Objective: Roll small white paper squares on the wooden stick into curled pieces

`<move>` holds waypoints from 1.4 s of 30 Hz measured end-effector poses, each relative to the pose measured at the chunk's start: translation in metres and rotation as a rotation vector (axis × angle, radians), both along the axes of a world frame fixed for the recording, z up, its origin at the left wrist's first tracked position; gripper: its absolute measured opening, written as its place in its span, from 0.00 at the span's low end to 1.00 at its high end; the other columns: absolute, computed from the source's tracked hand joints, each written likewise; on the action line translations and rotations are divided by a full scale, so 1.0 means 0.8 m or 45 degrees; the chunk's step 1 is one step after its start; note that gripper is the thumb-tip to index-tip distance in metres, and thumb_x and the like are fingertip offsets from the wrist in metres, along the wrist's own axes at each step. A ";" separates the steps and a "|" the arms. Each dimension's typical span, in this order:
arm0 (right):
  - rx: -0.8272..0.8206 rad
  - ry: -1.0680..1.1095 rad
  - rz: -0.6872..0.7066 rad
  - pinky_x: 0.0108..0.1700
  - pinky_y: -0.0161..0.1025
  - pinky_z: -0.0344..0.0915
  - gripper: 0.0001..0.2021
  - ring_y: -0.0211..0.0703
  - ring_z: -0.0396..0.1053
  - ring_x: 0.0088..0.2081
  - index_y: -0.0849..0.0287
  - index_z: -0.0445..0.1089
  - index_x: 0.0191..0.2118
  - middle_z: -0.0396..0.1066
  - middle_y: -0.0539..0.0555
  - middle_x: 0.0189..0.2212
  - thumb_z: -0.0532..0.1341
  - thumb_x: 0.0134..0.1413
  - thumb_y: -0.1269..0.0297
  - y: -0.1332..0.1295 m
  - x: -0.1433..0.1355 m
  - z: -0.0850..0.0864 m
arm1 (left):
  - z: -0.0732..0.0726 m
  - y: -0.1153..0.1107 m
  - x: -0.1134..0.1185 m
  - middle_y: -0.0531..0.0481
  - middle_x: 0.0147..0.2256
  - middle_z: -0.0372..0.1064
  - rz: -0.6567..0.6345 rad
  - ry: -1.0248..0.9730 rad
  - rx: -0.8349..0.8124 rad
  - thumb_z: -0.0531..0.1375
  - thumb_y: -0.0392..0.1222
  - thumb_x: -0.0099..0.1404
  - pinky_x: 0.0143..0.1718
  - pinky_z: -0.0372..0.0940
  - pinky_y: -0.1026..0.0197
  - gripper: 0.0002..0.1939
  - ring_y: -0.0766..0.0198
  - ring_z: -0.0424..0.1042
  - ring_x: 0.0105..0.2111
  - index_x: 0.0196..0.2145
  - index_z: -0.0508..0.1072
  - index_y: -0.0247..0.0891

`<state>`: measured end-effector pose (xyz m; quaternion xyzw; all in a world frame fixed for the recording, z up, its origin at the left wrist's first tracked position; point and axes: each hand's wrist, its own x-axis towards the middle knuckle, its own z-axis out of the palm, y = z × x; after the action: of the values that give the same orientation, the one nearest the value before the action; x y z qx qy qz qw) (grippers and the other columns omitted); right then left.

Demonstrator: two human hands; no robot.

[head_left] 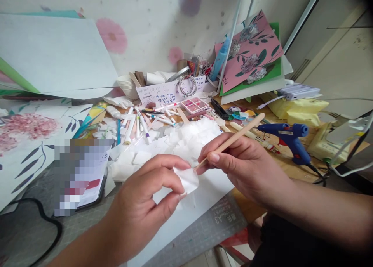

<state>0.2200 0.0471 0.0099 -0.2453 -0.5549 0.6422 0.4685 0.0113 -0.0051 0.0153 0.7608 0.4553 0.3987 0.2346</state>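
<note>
My left hand (154,189) pinches a small square of white tissue paper (188,181) between thumb and fingers. In my right hand (237,158) is a flat wooden stick (239,136), held like a pen, its lower tip at the upper edge of the tissue. Both hands hover over a white sheet (186,224) lying on a grey cutting mat (210,230). Just behind the hands, a heap of cut white tissue pieces (189,137) spreads out.
A phone (87,177) lies at the left beside a black cable. Markers (141,123) and a pink palette (194,104) sit behind the tissue heap. At the right is a blue glue gun (287,137) with its cord. Flower artworks (253,53) lean at the back right.
</note>
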 end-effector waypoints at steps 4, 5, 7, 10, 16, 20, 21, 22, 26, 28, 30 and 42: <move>-0.034 0.035 -0.030 0.39 0.35 0.70 0.03 0.36 0.76 0.32 0.59 0.75 0.33 0.77 0.49 0.27 0.68 0.56 0.67 0.006 0.003 -0.002 | -0.004 0.001 -0.002 0.55 0.45 0.73 0.028 -0.019 0.062 0.59 0.27 0.62 0.40 0.65 0.63 0.12 0.63 0.75 0.42 0.29 0.72 0.46; -0.053 0.039 -0.039 0.39 0.35 0.71 0.03 0.36 0.77 0.32 0.59 0.75 0.33 0.77 0.49 0.27 0.68 0.56 0.66 0.008 0.004 -0.003 | -0.005 0.001 -0.003 0.55 0.47 0.73 0.040 -0.019 0.067 0.60 0.27 0.62 0.39 0.65 0.63 0.12 0.62 0.75 0.44 0.30 0.72 0.46; -0.089 0.052 -0.061 0.39 0.35 0.72 0.04 0.36 0.77 0.31 0.59 0.75 0.32 0.77 0.48 0.27 0.68 0.56 0.66 0.012 0.006 -0.004 | -0.005 0.001 -0.005 0.55 0.50 0.71 0.040 0.010 0.063 0.60 0.28 0.62 0.38 0.66 0.64 0.12 0.59 0.74 0.48 0.30 0.72 0.46; -0.124 0.072 -0.103 0.39 0.35 0.74 0.04 0.35 0.76 0.30 0.59 0.75 0.31 0.75 0.47 0.26 0.69 0.54 0.66 0.017 0.007 -0.005 | -0.005 0.001 -0.008 0.55 0.51 0.70 0.025 0.044 0.071 0.60 0.27 0.62 0.40 0.66 0.63 0.12 0.58 0.73 0.50 0.31 0.72 0.46; -0.030 0.006 -0.166 0.38 0.36 0.76 0.06 0.37 0.77 0.30 0.60 0.74 0.30 0.74 0.48 0.26 0.69 0.53 0.64 0.021 0.007 -0.003 | -0.006 0.003 -0.013 0.52 0.49 0.71 -0.009 0.063 0.057 0.60 0.28 0.62 0.35 0.69 0.64 0.11 0.56 0.74 0.50 0.31 0.72 0.45; 0.114 -0.121 -0.262 0.37 0.39 0.76 0.08 0.39 0.77 0.30 0.59 0.72 0.30 0.74 0.49 0.26 0.68 0.53 0.61 0.025 0.008 -0.005 | -0.008 0.005 -0.012 0.51 0.47 0.73 -0.007 0.069 0.017 0.58 0.28 0.63 0.38 0.69 0.62 0.10 0.58 0.76 0.45 0.29 0.71 0.43; 0.134 -0.145 -0.280 0.37 0.40 0.76 0.08 0.40 0.77 0.30 0.59 0.72 0.30 0.74 0.49 0.26 0.68 0.53 0.61 0.027 0.008 -0.006 | -0.008 0.005 -0.011 0.51 0.48 0.73 0.009 0.052 0.012 0.58 0.29 0.63 0.39 0.69 0.62 0.10 0.58 0.76 0.46 0.29 0.72 0.43; 0.156 -0.169 -0.300 0.37 0.41 0.76 0.08 0.41 0.77 0.31 0.59 0.72 0.30 0.74 0.50 0.26 0.68 0.53 0.61 0.029 0.009 -0.007 | -0.007 0.004 -0.010 0.50 0.48 0.73 0.026 0.028 0.005 0.58 0.29 0.62 0.39 0.68 0.62 0.10 0.58 0.76 0.46 0.28 0.72 0.43; 0.284 -0.337 -0.446 0.36 0.41 0.74 0.07 0.43 0.76 0.32 0.60 0.73 0.30 0.75 0.52 0.28 0.67 0.55 0.62 0.045 0.016 -0.012 | -0.005 0.004 -0.006 0.50 0.46 0.74 0.056 -0.056 -0.027 0.60 0.29 0.61 0.44 0.67 0.61 0.10 0.60 0.75 0.45 0.26 0.72 0.42; 0.355 -0.444 -0.538 0.36 0.41 0.72 0.06 0.43 0.75 0.32 0.61 0.74 0.29 0.75 0.52 0.28 0.67 0.54 0.65 0.056 0.023 -0.014 | -0.004 0.005 -0.006 0.52 0.43 0.76 0.049 -0.109 -0.078 0.60 0.28 0.61 0.45 0.67 0.62 0.10 0.63 0.76 0.40 0.26 0.71 0.43; 0.427 -0.536 -0.614 0.36 0.43 0.70 0.05 0.43 0.73 0.31 0.60 0.75 0.28 0.75 0.53 0.29 0.67 0.53 0.67 0.065 0.029 -0.013 | -0.003 0.006 -0.005 0.53 0.38 0.78 0.037 -0.191 -0.181 0.61 0.29 0.61 0.40 0.69 0.65 0.10 0.64 0.76 0.36 0.26 0.71 0.43; 0.721 -0.293 -0.076 0.37 0.37 0.73 0.04 0.42 0.76 0.35 0.62 0.77 0.40 0.78 0.56 0.32 0.65 0.58 0.72 0.001 0.020 0.023 | 0.006 0.006 0.007 0.56 0.27 0.81 0.059 -0.593 -0.714 0.66 0.32 0.57 0.27 0.69 0.71 0.06 0.68 0.78 0.27 0.28 0.73 0.41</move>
<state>0.2360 0.0482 0.0284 -0.1922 -0.7539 0.4160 0.4709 0.0171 -0.0005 0.0202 0.5452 0.4983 0.4261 0.5224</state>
